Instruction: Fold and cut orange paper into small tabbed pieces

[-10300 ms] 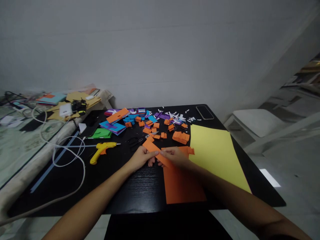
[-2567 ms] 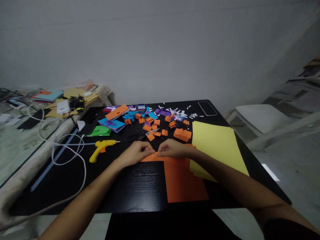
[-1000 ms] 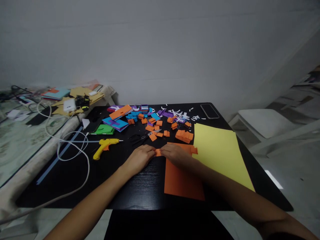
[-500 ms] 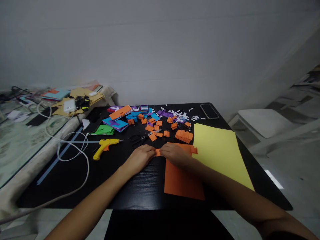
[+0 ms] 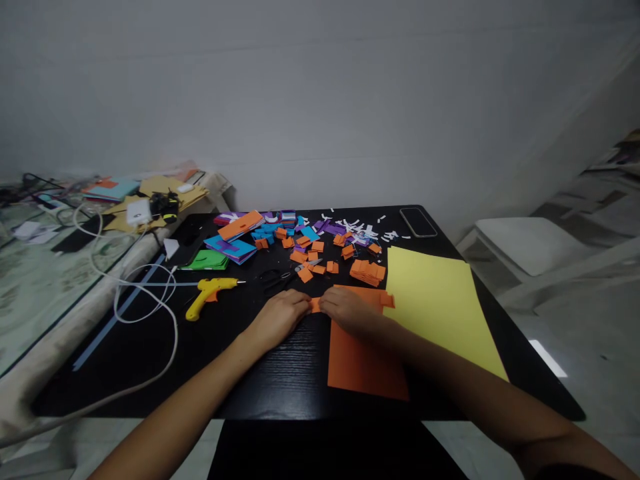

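Between my fingertips is a small orange paper piece (image 5: 315, 305), close to the tabletop. My left hand (image 5: 283, 315) is closed on its left end, and my right hand (image 5: 349, 309) pinches the right end. Fingers cover most of the piece, so its folds cannot be made out. Under my right hand and forearm lies an orange sheet (image 5: 365, 363), with a folded orange tab (image 5: 387, 300) at its upper right. Just beyond my hands are black-handled scissors (image 5: 275, 280), their blades among several folded orange paper pieces (image 5: 305, 274).
A yellow glue gun (image 5: 211, 293) lies left of my hands, near a looping white cable (image 5: 175, 333). Yellow sheets (image 5: 445, 307) cover the right side. Folded blue and green papers (image 5: 230, 248), white scraps (image 5: 360, 230) and a phone (image 5: 419, 223) lie toward the back. A white stool (image 5: 520, 243) stands right.
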Demonstrator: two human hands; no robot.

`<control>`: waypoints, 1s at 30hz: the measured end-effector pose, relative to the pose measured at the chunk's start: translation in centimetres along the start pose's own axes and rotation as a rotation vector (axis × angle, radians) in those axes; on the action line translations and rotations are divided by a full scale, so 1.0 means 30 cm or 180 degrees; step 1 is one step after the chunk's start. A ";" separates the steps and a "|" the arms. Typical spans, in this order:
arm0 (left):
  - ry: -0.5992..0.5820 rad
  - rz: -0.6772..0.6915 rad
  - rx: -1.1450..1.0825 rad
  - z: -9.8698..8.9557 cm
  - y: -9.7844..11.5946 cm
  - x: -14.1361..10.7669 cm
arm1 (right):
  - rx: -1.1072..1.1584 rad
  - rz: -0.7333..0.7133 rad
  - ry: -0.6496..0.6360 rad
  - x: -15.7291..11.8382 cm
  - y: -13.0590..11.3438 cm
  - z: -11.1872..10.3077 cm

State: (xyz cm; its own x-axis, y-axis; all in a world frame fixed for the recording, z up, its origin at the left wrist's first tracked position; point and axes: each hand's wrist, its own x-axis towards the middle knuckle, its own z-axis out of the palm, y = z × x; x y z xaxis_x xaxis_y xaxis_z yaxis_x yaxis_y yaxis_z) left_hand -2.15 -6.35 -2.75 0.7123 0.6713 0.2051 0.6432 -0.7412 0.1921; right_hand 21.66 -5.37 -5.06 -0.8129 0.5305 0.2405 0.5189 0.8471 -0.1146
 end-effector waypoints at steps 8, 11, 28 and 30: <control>-0.0031 -0.0030 0.0047 -0.001 0.005 0.005 | -0.0030 -0.0055 0.0104 -0.007 -0.017 -0.004; -0.0053 -0.0033 0.0054 -0.008 0.009 0.007 | -0.0081 -0.0098 0.0121 -0.007 -0.017 -0.001; -0.0068 -0.0078 0.0023 -0.007 0.011 0.007 | -0.0063 0.0054 0.0261 -0.007 -0.011 0.038; -0.0084 -0.0078 0.0028 -0.009 0.012 0.007 | 0.0001 0.0079 0.0240 -0.008 -0.009 0.044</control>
State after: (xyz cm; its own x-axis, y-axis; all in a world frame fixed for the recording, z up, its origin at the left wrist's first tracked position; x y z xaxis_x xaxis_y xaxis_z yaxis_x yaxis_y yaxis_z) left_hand -1.83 -6.47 -2.36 0.7035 0.6889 0.1750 0.6629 -0.7247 0.1881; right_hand 21.36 -5.67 -6.36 -0.7776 0.5473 0.3095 0.5385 0.8338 -0.1216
